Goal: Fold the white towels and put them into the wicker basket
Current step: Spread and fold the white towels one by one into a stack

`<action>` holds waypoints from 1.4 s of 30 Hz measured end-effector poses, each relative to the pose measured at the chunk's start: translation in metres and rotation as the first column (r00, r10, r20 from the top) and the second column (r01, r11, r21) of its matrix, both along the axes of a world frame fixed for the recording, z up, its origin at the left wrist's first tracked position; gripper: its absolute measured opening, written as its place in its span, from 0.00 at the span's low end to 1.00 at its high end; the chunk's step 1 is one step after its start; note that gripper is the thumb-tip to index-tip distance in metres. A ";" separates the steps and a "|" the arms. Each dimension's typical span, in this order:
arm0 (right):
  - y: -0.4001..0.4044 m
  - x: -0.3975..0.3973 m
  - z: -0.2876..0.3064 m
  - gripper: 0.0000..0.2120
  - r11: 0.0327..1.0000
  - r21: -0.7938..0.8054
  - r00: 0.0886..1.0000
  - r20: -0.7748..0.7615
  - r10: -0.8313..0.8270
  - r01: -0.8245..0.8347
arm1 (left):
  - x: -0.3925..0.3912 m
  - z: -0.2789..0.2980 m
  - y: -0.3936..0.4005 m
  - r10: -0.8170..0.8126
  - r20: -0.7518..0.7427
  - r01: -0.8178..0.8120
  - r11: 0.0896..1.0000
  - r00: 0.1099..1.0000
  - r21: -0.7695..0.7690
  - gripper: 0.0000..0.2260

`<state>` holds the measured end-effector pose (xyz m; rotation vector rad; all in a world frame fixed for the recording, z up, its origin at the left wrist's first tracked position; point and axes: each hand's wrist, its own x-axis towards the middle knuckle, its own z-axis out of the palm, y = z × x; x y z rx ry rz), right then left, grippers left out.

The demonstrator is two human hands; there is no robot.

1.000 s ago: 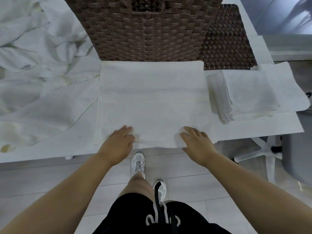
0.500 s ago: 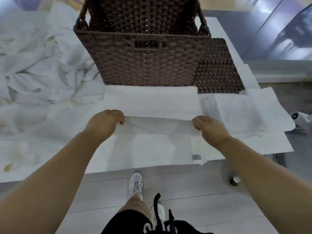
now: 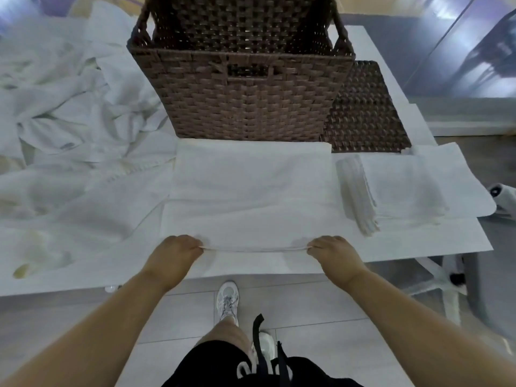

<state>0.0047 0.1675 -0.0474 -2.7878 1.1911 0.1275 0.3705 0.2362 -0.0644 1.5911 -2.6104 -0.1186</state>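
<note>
I stand at the near edge of a white tabletop [image 3: 418,248], looking down at my two bare arms. A white towel [image 3: 251,191] lies flat in front of me, its far edge touching the front wall of a brown wicker basket [image 3: 245,101] at the middle of the far side. My left hand [image 3: 171,254] and right hand [image 3: 336,254] each pinch the towel's near edge, fingers curled around the hem, which stretches taut between them.

Half a second ago my hands held this same edge lifted partway toward the basket; now they have drawn it back down near the tabletop's near edge. A second ago my palms lay flat on the towel there. I judge the fold is being reset or straightened, so this towel is not yet folded.

A stack of folded towels [image 3: 391,191] sits by the right edge, outside the basket. Unfolded towels [image 3: 69,113] lie heaped toward the far left corner.
</note>
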 end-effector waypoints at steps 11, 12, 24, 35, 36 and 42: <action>0.043 0.018 -0.015 0.19 0.970 0.106 0.955 -0.227 -0.192 0.220 | -0.016 -0.015 0.032 0.152 0.163 -0.169 0.980 0.975 0.102 0.26; 0.043 0.020 -0.014 0.21 0.968 0.099 0.947 -0.253 -0.198 0.229 | -0.019 -0.015 0.033 0.147 0.179 -0.166 0.981 0.973 0.095 0.26; 0.035 -0.002 -0.004 0.16 0.968 0.070 0.949 -0.228 -0.220 0.241 | -0.031 -0.029 0.043 0.135 -0.022 -0.137 0.985 0.991 -0.105 0.16; 0.008 -0.004 0.057 0.17 0.954 0.013 0.934 -0.210 -0.290 0.300 | -0.023 0.026 0.019 0.152 -0.033 -0.155 0.979 0.988 -0.129 0.07; 0.002 -0.004 0.065 0.18 0.952 -0.003 0.937 -0.176 -0.303 0.307 | -0.020 0.038 0.012 0.168 -0.025 -0.169 0.978 0.986 -0.120 0.08; -0.040 0.001 0.137 0.16 0.934 -0.103 0.934 -0.071 -0.349 0.341 | -0.011 0.124 -0.040 0.323 0.045 -0.315 0.940 0.945 -0.132 0.03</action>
